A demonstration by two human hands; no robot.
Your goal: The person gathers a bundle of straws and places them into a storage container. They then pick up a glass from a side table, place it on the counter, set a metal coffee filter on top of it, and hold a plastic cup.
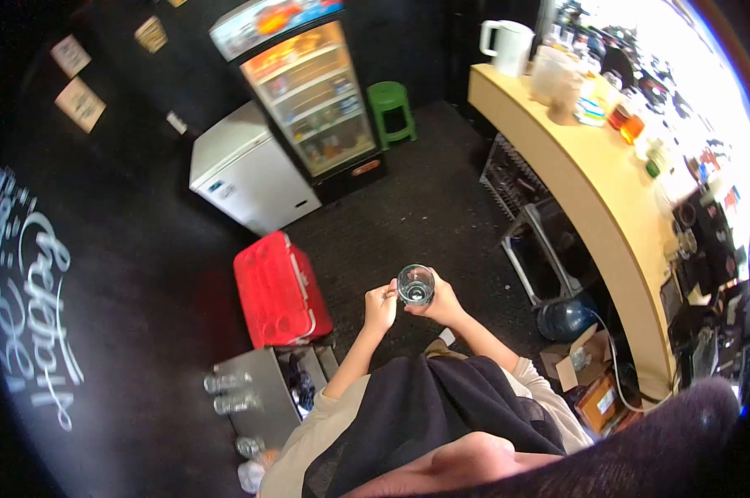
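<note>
A clear glass mug (415, 285) is held in front of my body, its round opening facing up toward me. My left hand (381, 306) is closed at the mug's left side, where its handle seems to be. On the other side, my right hand (440, 300) wraps round the glass, fingers curled beneath and behind it. Through the opening the thick base shows. Dark floor lies below the mug and both hands.
To the left stand a red cooler box (277, 290) and a metal cabinet (258, 383) with glasses on it. A white chest freezer (246, 170), lit drinks fridge (317, 104) and green stool (390, 98) are ahead. A curved counter (595, 178), crate (541, 257) and blue water bottle (564, 319) line the right.
</note>
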